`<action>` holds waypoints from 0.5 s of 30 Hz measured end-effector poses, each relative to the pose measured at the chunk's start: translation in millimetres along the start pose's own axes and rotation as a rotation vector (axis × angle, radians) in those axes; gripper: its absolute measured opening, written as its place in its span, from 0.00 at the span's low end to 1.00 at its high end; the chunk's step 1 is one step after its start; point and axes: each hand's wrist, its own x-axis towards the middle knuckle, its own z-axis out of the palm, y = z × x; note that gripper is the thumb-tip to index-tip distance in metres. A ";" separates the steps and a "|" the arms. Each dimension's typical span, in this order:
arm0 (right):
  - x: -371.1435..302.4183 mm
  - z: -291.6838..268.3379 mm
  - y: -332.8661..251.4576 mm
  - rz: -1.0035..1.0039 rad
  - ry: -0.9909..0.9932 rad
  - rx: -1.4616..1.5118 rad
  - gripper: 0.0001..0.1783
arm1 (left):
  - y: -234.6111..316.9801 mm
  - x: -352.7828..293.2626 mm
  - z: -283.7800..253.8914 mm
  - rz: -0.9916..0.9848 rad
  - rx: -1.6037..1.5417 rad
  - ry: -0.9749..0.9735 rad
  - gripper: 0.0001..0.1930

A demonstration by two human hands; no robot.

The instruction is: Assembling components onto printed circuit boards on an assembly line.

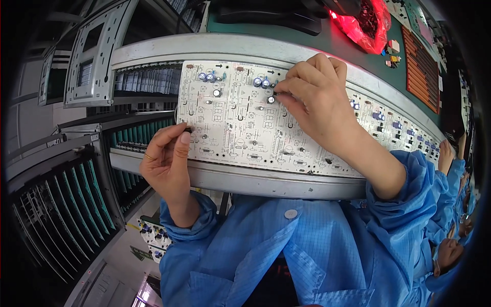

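A white circuit board point(204, 146) lies between two metal rails, with blue and black cylinder capacitors point(210, 77) standing along its far side. My left hand point(171, 158) is at the board's left edge, its thumb and fingertips pinched on a small black component point(188, 130). Over the board's far middle, my right hand point(319, 97) is closed, its fingertips down beside a black capacitor point(270, 100) with a silver top. What those fingertips hold is mostly hidden behind them. More white boards point(365, 115) with parts on them continue to the right.
The near metal rail point(255, 184) runs in front of my body, the far rail point(245, 48) behind the boards. A red plastic bag point(378, 30) and a brown slatted tray point(419, 69) sit on the green surface. Racks of boards point(61, 204) stand left; co-workers in blue point(440, 204) are at right.
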 end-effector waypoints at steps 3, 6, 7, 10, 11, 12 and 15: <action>0.3 2.5 -3.2 0.007 0.001 -0.004 0.08 | 0.8 -0.2 -1.5 -0.002 0.004 0.000 0.09; -0.8 1.1 -4.6 0.034 -0.003 -0.043 0.07 | -0.5 0.4 1.1 -0.005 -0.002 -0.011 0.09; -1.0 1.9 -5.1 0.039 0.004 -0.037 0.07 | -1.0 0.5 1.3 -0.005 -0.014 -0.020 0.09; -0.7 4.6 -6.7 0.064 0.017 -0.055 0.06 | -2.1 0.0 -3.7 -0.009 0.049 0.005 0.09; 0.5 5.6 -7.2 0.049 0.002 -0.057 0.06 | -2.4 -0.2 -4.4 -0.009 0.024 -0.013 0.09; 1.3 7.4 -6.6 0.033 -0.012 -0.058 0.07 | -3.3 -0.5 -5.9 -0.013 0.033 -0.007 0.09; -4.4 7.5 -3.2 -0.042 -0.031 -0.101 0.08 | -5.4 0.6 -10.1 -0.013 0.033 -0.015 0.09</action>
